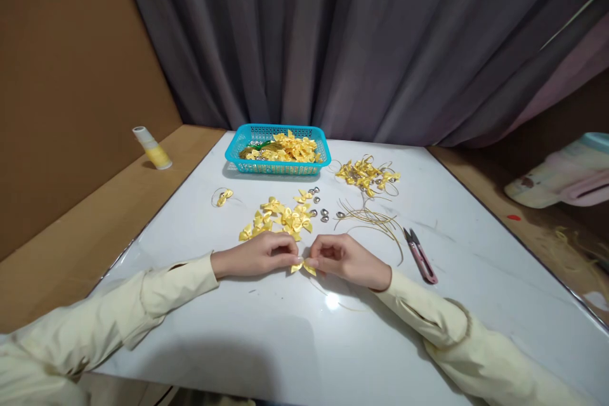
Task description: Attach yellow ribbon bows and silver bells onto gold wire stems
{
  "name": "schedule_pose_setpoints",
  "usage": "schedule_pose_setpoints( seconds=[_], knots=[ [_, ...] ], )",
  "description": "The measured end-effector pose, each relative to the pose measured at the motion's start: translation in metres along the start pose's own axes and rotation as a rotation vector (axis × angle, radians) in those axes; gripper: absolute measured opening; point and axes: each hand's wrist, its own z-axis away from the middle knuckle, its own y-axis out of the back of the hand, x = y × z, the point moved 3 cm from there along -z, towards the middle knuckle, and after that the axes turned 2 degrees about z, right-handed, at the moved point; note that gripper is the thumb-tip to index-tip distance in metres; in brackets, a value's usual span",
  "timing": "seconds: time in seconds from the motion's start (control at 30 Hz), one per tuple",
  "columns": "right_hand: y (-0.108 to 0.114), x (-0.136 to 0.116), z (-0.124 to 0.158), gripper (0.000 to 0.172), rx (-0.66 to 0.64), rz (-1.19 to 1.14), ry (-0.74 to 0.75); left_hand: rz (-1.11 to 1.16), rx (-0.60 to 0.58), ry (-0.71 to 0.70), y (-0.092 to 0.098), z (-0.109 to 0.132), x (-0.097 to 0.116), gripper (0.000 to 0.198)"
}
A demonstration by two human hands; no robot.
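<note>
Between my two hands, just above the white table, is a small yellow ribbon bow (309,269). My left hand (264,255) pinches its left side between thumb and finger, and my right hand (346,259) pinches its right side. A thin cord trails below the bow toward the right. Right behind my hands lies a loose pile of yellow bows (291,218). Several silver beads (324,213) lie to the right of that pile. Cut lengths of gold cord (375,221) spread out beyond my right hand.
A blue basket (276,168) of bows and cords stands at the back. Finished-looking corded bows (364,174) lie right of it, one corded bow (223,197) left. Pink-handled thread snips (421,257) lie at the right. A yellow thread spool (153,149) stands far left.
</note>
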Motion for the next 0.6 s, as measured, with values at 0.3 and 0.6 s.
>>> schedule_pose_setpoints(
  seconds=[0.3,0.6],
  knots=[
    [-0.0063,0.0055,-0.0018,0.039,-0.006,-0.202,-0.010,-0.065,-0.007,-0.031,0.0018,-0.0009,-0.0017,0.022],
    [-0.0055,0.0071,0.0007,0.037,0.004,-0.141,0.096,-0.130,-0.036,-0.063,0.0017,-0.0011,-0.0014,0.021]
  ],
)
